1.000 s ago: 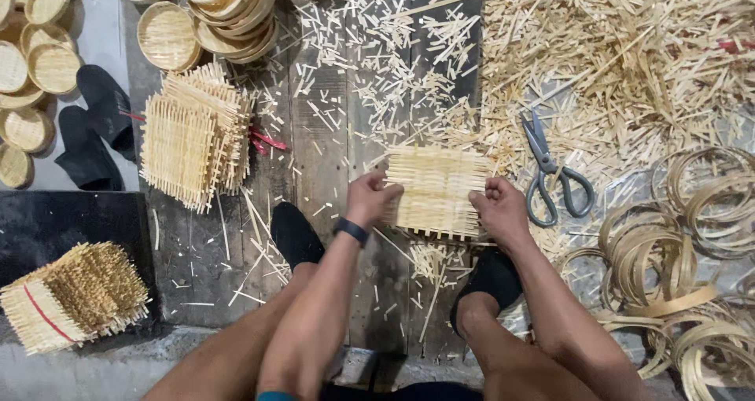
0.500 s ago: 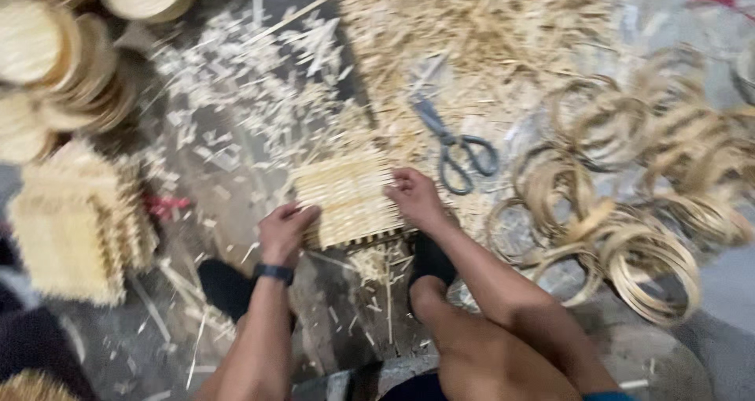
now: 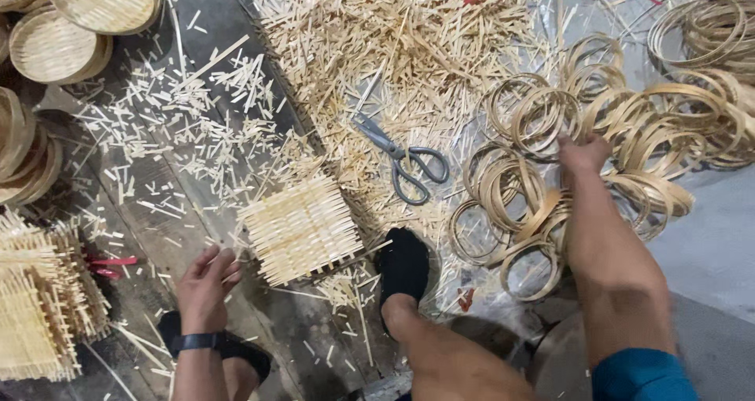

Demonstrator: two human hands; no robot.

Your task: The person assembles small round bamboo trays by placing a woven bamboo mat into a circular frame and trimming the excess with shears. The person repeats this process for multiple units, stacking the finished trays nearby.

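Close to the body: left hand, with a dark wristband, lies open with its fingers loosely curled, holding nothing. It sits just beside the near-left corner of the woven mat.
Woven mat: a square of pale bamboo strips lying flat on the dark floor planks, with loose strip ends sticking out on every side.
Foot: a black shoe is planted just right of the mat.
Right hand: reaches well out into the bamboo rings. Its fingers are buried among the hoops, so I cannot tell whether they are closed on one.
Step in hand: by the look of it, a ring is being picked while the mat waits.
Next move calls for: drawing one hoop clear of its tangled neighbours, I judge, since the rings overlap and interlock.
Scissors: lie untouched between the mat and the rings.
Left edge: stacked mats with a red tie.
Farther off: offcuts are heaped and strewn across the planks.
Far left corner: finished round baskets sit nested together.
Room: a floor-level workplace, with grey concrete at the right.
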